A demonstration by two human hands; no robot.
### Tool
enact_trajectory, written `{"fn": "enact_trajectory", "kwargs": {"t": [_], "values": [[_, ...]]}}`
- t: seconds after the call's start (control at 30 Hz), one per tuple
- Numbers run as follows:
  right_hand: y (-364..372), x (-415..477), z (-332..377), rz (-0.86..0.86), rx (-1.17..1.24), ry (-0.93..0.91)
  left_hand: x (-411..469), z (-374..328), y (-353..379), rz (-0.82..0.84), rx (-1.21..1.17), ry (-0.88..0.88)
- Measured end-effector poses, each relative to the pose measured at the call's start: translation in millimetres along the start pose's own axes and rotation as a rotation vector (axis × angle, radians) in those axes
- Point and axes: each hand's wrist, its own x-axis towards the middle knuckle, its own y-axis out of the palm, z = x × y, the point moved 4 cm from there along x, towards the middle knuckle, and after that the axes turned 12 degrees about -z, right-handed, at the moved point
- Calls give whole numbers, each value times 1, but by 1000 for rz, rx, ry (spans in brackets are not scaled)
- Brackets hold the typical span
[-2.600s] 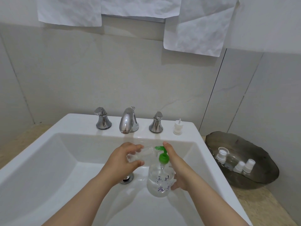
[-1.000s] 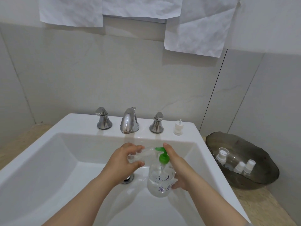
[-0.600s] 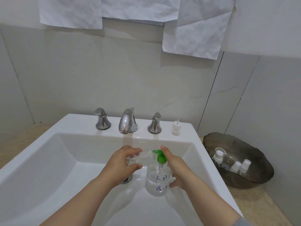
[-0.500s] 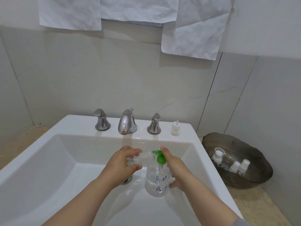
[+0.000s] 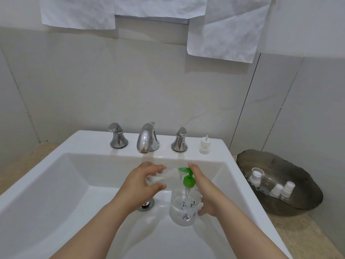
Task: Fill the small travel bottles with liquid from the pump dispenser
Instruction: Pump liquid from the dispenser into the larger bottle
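Two bare hands are working over the basin of one white sink [image 5: 229,171]. The left hand [image 5: 141,182] is gripping one small clear travel bottle [image 5: 166,177], fingers and thumb curled round it, and is holding it nearly on its side with its mouth turned toward the dispenser's green nozzle. The mouth is sitting right at the nozzle tip; whether liquid is passing between them cannot be told.

The right hand [image 5: 206,195] is clasping the one pump dispenser [image 5: 183,210], a rounded clear bottle with handwriting on its side. The forefinger is lying along the top of the green pump head [image 5: 187,177], and the other fingers are curling round the far side of the body. The dispenser is hanging inside the basin, just right of the single drain [image 5: 146,203].

On the sink deck one chrome spout [image 5: 147,137] is standing between two chrome tap handles [image 5: 117,136], and one loose white pump cap [image 5: 204,144] is standing upright to the right of them.

To the right of the sink one dark oval dish [image 5: 291,165] is sitting on the counter, and three more small bottles with white tops [image 5: 276,191] are lying in it, two close together and one apart.

Three crumpled white paper sheets [image 5: 227,28] are hanging on the wall above
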Motion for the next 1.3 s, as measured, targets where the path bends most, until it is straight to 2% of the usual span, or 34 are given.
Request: {"fn": "enact_trajectory", "kwargs": {"t": [0.43, 0.93, 1.3], "values": [[5, 0, -7, 69, -41, 25, -1, 1, 0, -1, 22, -1], [2, -9, -1, 1, -105, -46, -4, 6, 4, 39, 140, 4], [0, -8, -5, -11, -76, -45, -3, 5, 3, 23, 66, -18]]}}
